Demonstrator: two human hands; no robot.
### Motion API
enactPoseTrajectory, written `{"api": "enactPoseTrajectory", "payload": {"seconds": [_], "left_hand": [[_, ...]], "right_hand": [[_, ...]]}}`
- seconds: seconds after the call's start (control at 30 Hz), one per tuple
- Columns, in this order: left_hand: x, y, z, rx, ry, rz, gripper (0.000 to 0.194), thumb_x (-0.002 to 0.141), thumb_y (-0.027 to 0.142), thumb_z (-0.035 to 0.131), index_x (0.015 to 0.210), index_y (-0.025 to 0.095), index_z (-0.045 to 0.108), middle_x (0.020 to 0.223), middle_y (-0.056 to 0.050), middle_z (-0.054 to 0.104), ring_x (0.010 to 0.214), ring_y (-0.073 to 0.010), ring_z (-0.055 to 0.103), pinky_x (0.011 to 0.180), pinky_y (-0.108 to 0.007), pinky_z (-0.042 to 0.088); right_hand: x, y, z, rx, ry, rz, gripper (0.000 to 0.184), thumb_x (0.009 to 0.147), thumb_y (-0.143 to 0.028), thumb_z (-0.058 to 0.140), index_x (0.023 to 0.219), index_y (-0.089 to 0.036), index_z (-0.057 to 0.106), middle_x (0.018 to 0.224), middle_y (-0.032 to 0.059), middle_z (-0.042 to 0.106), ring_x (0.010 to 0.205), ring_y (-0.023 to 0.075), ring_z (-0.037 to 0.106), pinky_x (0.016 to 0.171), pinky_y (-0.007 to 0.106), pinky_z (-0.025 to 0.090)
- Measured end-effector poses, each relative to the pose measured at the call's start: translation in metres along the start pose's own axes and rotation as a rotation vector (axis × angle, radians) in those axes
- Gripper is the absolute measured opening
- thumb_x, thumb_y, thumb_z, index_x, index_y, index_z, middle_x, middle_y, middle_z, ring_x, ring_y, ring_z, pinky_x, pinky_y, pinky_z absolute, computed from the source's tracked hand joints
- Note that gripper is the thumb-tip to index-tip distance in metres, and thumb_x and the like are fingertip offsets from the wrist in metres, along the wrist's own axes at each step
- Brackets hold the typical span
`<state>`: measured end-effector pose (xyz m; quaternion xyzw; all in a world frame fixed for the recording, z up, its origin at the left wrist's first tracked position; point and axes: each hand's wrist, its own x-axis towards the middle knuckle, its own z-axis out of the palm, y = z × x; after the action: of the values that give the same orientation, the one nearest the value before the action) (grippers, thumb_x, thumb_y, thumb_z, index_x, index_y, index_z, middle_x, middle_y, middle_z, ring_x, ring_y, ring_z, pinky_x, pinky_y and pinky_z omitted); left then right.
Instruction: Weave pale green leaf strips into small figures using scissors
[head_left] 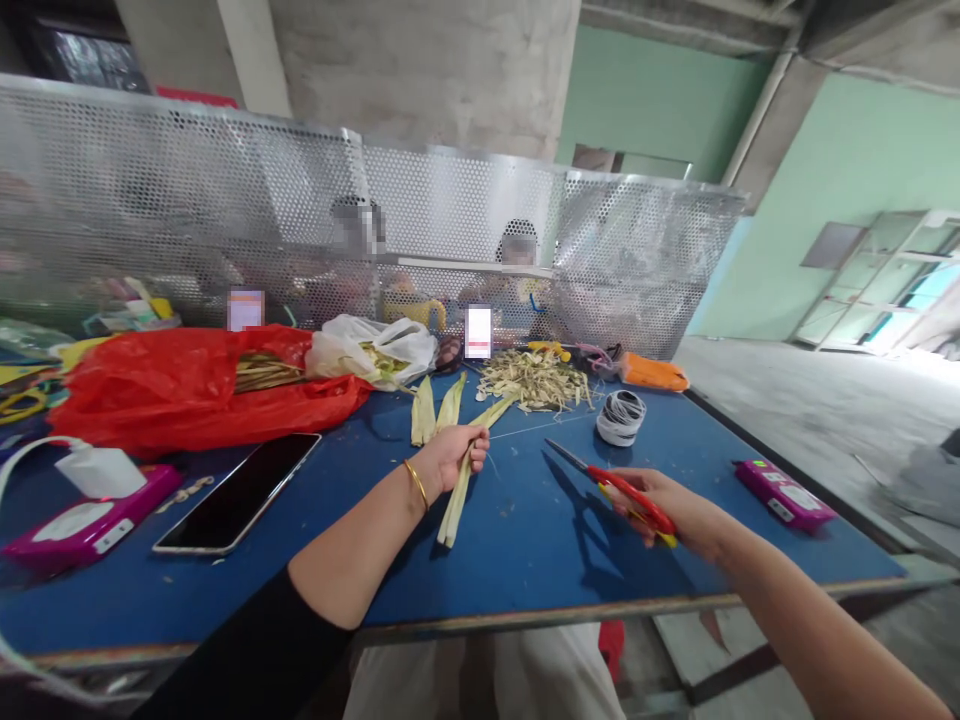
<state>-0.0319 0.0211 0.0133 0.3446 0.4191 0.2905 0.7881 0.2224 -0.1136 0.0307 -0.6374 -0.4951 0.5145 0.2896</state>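
The left hand [451, 458] is clamped on pale leaf strips [456, 512] above the blue table [517, 570]; the right hand [679, 492] is closed around the scissors [634, 488], blades clear of the strips. Done: strips gathered, scraps [534, 380] piled beyond. Outstanding, by judgement: the thread [536, 428] runs unsevered from left hand towards the spool [621, 418]; two leaf pieces [424, 414] lie unheld.

A dark-screened phone [238, 495] lies beside a magenta power strip [82, 525] (white charger [100, 471] on top), perforated panels [457, 200] behind.
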Motion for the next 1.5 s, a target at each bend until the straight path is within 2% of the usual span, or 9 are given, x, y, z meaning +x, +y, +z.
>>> {"api": "enactPoseTrajectory", "payload": {"seconds": [0.13,0.3,0.57,0.77,1.0,1.07,1.17,1.27,1.5], "left_hand": [[-0.002,0.000,0.002,0.004,-0.011,0.006,0.030,0.095,0.014,0.033,0.066,0.017,0.041,0.051,0.009,0.033,0.033,-0.0019,0.029,0.036,-0.013,0.026],[-0.002,-0.001,0.001,0.018,-0.013,0.019,0.029,0.094,0.014,0.033,0.067,0.017,0.042,0.051,0.009,0.032,0.033,-0.0021,0.028,0.036,-0.013,0.026],[0.000,-0.003,0.002,0.088,-0.010,0.037,0.026,0.093,0.015,0.035,0.068,0.017,0.042,0.051,0.009,0.033,0.035,-0.0022,0.027,0.038,-0.014,0.024],[-0.005,-0.002,0.004,0.165,-0.032,0.101,0.024,0.090,0.018,0.040,0.067,0.017,0.044,0.051,0.008,0.035,0.037,-0.0034,0.028,0.038,-0.016,0.022],[-0.016,0.003,0.008,0.220,-0.135,0.172,0.022,0.085,0.026,0.051,0.066,0.017,0.048,0.052,0.007,0.039,0.040,-0.0044,0.033,0.041,-0.018,0.025],[-0.018,0.003,0.009,0.253,-0.161,0.236,0.021,0.083,0.029,0.052,0.066,0.017,0.048,0.053,0.007,0.039,0.040,-0.0046,0.033,0.041,-0.018,0.025],[-0.019,0.003,0.011,0.285,-0.167,0.276,0.021,0.082,0.032,0.053,0.068,0.018,0.048,0.054,0.007,0.038,0.041,-0.0050,0.032,0.041,-0.019,0.025],[-0.018,0.002,0.013,0.299,-0.195,0.249,0.024,0.084,0.036,0.052,0.069,0.018,0.047,0.055,0.007,0.037,0.041,-0.0048,0.030,0.041,-0.019,0.024],[-0.017,-0.006,0.018,0.294,-0.244,0.182,0.027,0.083,0.040,0.056,0.069,0.017,0.048,0.055,0.006,0.038,0.042,-0.0052,0.031,0.040,-0.020,0.023]], "right_hand": [[-0.018,0.008,-0.002,0.334,-0.060,-0.010,0.045,0.068,-0.048,0.079,0.094,-0.016,0.060,0.076,-0.0007,0.060,0.057,0.0087,0.056,0.062,0.025,0.052],[-0.009,-0.006,0.008,0.396,-0.054,0.060,0.044,0.076,-0.056,0.068,0.094,-0.017,0.058,0.074,0.0021,0.063,0.056,0.0117,0.058,0.061,0.029,0.054],[0.037,-0.023,0.017,-0.098,0.187,-0.008,0.033,0.083,-0.048,0.058,0.095,-0.017,0.061,0.060,-0.0033,0.051,0.045,0.0090,0.046,0.055,0.028,0.053],[0.047,-0.014,0.008,-0.683,0.378,-0.064,0.022,0.076,-0.030,0.064,0.090,-0.014,0.065,0.089,0.0127,0.067,0.092,0.0297,0.062,0.080,0.039,0.047],[0.059,-0.049,0.008,-1.074,0.342,-0.136,0.008,0.069,-0.022,0.071,0.066,-0.017,0.066,0.080,0.0169,0.068,0.090,0.0343,0.064,0.076,0.040,0.044],[0.074,-0.065,0.015,-0.984,0.258,-0.264,0.015,0.076,-0.034,0.066,0.071,-0.020,0.068,0.078,0.0094,0.067,0.079,0.0243,0.064,0.070,0.033,0.044],[0.098,-0.077,0.035,-0.238,-0.053,-0.400,0.034,0.077,-0.048,0.064,0.093,-0.019,0.070,0.059,-0.0013,0.056,0.051,0.0126,0.050,0.055,0.026,0.041],[0.113,-0.069,0.055,0.275,-0.217,-0.413,0.040,0.068,-0.045,0.076,0.096,-0.017,0.069,0.059,-0.0037,0.055,0.051,0.0082,0.046,0.054,0.022,0.039],[0.108,-0.052,0.060,0.409,-0.165,-0.407,0.027,0.066,-0.038,0.079,0.079,-0.017,0.067,0.058,-0.0038,0.057,0.053,0.0085,0.047,0.056,0.022,0.039]]}}
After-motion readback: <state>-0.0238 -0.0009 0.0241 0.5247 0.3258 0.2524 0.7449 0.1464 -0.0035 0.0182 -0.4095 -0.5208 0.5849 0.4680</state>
